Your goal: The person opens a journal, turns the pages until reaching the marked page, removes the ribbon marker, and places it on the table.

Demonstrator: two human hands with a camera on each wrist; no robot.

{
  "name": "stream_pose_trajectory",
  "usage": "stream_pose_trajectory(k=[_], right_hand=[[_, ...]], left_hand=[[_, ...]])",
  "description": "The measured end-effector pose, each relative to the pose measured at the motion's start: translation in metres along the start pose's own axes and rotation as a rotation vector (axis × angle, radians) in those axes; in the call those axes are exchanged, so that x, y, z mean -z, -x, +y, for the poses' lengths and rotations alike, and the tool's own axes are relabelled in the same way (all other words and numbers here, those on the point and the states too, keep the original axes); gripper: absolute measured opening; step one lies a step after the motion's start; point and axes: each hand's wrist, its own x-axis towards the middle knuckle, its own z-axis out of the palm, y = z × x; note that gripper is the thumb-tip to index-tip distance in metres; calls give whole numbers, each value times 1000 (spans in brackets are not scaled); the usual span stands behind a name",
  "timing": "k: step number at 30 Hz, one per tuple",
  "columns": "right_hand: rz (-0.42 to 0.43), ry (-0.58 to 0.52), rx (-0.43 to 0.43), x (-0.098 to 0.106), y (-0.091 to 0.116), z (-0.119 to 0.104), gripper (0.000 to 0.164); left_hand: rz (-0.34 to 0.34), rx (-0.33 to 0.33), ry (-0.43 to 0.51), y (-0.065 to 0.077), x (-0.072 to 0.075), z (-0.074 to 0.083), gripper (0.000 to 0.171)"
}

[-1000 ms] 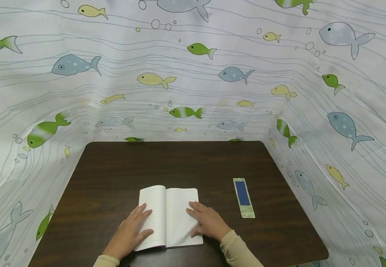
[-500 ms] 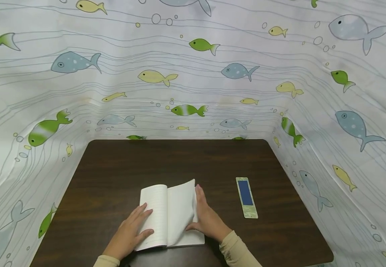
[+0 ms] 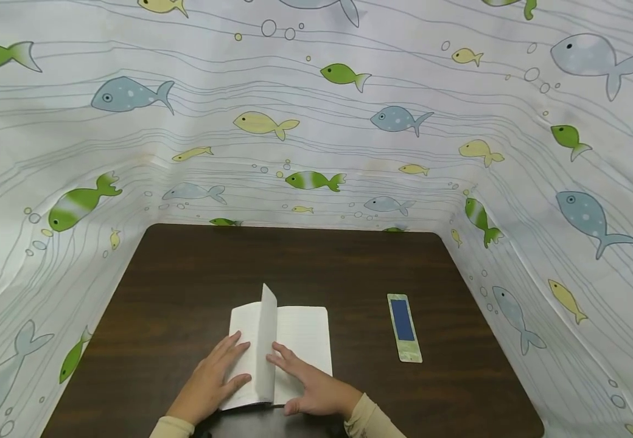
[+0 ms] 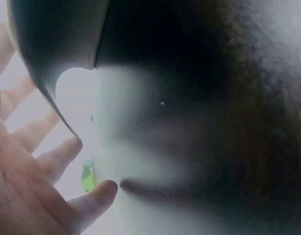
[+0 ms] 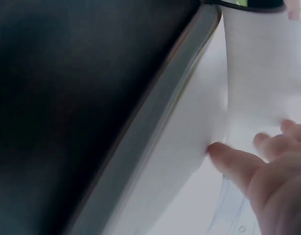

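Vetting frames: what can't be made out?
Left notebook page, partly: head view, left hand covers it.
Right sleeve, upper part: head view, bottom edge cuts it.
Right hand, partly: right wrist view, right edge cuts it.
Blue-centred strip, fine detail: head view, too small.

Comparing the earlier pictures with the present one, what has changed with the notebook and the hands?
The right hand moved leftward, toward the middle of the notebook. A leaf, first flat on the right side, then lifted, now stands up near the middle. The left hand stayed on the left page; the flat item with the blue panel stayed on the table.
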Motion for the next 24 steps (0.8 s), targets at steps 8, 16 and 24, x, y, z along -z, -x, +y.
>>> stream_pose_trajectory(k=[8,16,24], right_hand=[[-5,308,22,-9,-14,-16,60],[13,411,-55,-14,-20,-27,51],[18,459,-17,-11,-20,-24,47]], left_hand=[[53,-2,67,-2,1,-1,56],[145,183,311,-4,5,0,45],[169,-4,93,-8,-1,2,49]])
